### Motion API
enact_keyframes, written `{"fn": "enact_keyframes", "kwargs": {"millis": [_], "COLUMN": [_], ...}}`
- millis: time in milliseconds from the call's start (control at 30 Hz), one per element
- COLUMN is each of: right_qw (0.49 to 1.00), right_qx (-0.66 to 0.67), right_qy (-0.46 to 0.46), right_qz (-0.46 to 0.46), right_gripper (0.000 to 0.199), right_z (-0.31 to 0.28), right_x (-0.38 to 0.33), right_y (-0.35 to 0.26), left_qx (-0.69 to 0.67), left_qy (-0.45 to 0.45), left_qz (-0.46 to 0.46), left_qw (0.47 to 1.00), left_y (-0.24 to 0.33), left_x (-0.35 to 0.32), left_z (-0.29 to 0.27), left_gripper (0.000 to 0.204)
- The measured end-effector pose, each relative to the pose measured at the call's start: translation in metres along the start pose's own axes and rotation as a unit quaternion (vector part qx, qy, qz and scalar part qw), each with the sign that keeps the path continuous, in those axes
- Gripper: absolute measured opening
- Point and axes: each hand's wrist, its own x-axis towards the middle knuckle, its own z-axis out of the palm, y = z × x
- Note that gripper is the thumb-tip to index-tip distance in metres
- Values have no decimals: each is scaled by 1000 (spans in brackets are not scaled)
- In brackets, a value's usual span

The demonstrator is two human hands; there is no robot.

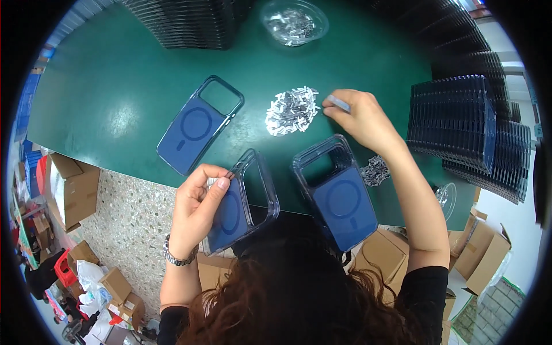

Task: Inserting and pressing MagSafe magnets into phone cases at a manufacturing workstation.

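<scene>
My left hand [198, 201] is closed on the edge of a blue phone case [233, 221] with a dark clear frame, held tilted at the table's near edge. Thumb and fingertips pinch its side near the camera cutout. My right hand [365, 118] is closed in a pinch round a short pale-grey stick [338, 103], whose exact kind I cannot make out. Just left of those fingertips lies a heap of small silver and white pieces [292, 110]. Several stacked blue phone cases [345, 204] sit between my forearms. Another single blue case [195, 126] lies flat at the left.
On the green table [98, 109], a clear bowl [294, 23] of silver pieces stands at the back. A small dark heap [375, 171] lies beside my right forearm. Tall stacks of dark trays [451, 123] line the right; another stack [181, 23] is far left. Cardboard boxes [72, 190] stand below.
</scene>
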Motion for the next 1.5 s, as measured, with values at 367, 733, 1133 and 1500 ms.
{"fn": "enact_keyframes", "kwargs": {"millis": [367,733,1133,1500], "right_qw": [998,948,960,975], "right_qx": [-16,-28,-103,36], "right_qy": [26,72,103,80], "right_qz": [-48,-309,-239,-205], "right_gripper": [15,19,15,16], "right_z": [-2,-44,-46,-46], "right_x": [1,-60,-80,-85], "right_y": [7,-63,-53,-49], "left_qx": [232,375,424,425], "left_qy": [3,-135,-132,-149], "left_qz": [68,164,221,273], "left_qw": [970,902,868,850], "left_y": [54,89,92,91], "left_x": [15,43,42,48], "left_z": [39,87,101,105], "left_gripper": [14,15,7,9]}}
